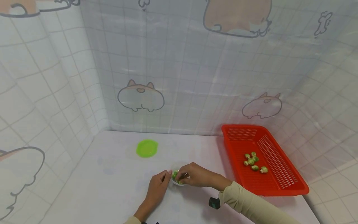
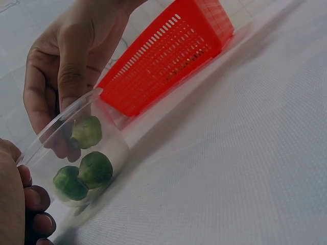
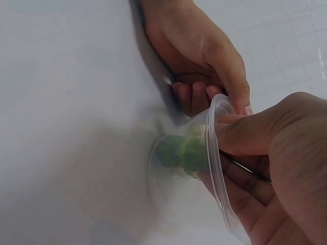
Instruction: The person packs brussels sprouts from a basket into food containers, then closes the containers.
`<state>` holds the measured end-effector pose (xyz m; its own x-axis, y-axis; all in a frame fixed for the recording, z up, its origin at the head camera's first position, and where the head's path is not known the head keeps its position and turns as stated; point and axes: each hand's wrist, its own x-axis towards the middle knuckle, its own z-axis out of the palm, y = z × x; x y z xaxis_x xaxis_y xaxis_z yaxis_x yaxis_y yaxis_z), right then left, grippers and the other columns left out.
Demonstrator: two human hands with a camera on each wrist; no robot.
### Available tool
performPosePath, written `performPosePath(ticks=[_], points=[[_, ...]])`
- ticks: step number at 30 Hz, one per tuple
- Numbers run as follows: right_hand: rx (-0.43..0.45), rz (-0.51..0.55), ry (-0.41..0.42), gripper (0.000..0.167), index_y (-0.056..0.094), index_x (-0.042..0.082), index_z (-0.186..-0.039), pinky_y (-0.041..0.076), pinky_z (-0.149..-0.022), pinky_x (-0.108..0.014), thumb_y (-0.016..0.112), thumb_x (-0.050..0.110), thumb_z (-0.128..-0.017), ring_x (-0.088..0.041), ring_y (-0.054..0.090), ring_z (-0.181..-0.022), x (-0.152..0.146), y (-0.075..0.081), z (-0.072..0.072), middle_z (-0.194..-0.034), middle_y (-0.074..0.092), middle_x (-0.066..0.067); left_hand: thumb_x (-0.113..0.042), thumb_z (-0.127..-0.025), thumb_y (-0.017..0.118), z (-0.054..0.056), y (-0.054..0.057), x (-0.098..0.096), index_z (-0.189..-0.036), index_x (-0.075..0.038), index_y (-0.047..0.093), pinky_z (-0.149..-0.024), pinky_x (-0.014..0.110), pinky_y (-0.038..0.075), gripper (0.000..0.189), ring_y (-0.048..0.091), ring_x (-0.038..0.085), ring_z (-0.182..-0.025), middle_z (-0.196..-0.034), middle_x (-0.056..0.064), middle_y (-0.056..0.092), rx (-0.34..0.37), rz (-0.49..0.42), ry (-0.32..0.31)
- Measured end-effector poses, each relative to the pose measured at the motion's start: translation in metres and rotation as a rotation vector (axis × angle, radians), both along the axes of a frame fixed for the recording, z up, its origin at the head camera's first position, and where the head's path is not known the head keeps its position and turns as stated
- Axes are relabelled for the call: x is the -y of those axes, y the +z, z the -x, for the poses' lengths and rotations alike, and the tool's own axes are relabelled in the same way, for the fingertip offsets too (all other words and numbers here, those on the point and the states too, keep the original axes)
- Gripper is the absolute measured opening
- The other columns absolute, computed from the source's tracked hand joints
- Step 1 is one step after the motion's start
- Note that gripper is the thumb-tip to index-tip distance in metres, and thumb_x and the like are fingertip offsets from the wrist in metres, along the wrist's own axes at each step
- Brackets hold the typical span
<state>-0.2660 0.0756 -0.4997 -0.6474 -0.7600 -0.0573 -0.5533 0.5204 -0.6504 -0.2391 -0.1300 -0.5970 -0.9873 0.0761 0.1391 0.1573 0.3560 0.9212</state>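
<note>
A clear plastic tub stands on the white table with several green Brussels sprouts inside. My left hand grips the tub at its left side; the thumb lies at the rim and the fingers curl against the outer wall. Over the rim from the right, my right hand reaches down into the tub. Its thumb and fingers pinch a Brussels sprout above the other sprouts. In the right wrist view, the tub's wall blurs the sprouts, and the fingertips are partly hidden.
A red perforated basket stands at the right of the table, with several Brussels sprouts on its floor. A bright green lid lies behind the tub to the left. Patterned sheeting hangs around the table's back and sides.
</note>
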Motion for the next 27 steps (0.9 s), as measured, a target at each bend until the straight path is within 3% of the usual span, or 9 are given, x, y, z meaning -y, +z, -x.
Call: performPosePath(ticks=[14,27], points=[[0.001,0.019,-0.026,0.019,0.076,0.012,-0.105,0.053,-0.086,-0.019,0.073,0.0,-0.09,-0.001,0.066,-0.099,-0.002,0.007,-0.001,-0.105,0.074,0.007,-0.054,-0.102,0.051,-0.001,0.004,0.001,-0.068,-0.017,0.048,-0.05,0.022,0.03,0.051,0.036,0.006,-0.054,-0.058,-0.01,0.04,0.017,-0.008,-0.002],[0.026,0.069,-0.106,0.017,0.076,0.01,-0.108,0.054,-0.088,-0.024,0.074,0.004,-0.092,-0.002,0.067,-0.096,-0.023,0.019,0.0,-0.105,0.075,-0.003,-0.056,-0.102,0.05,-0.001,0.003,0.002,-0.069,-0.018,0.049,-0.051,0.022,0.031,0.051,0.038,0.007,-0.055,-0.058,-0.009,0.041,0.026,-0.01,-0.011]])
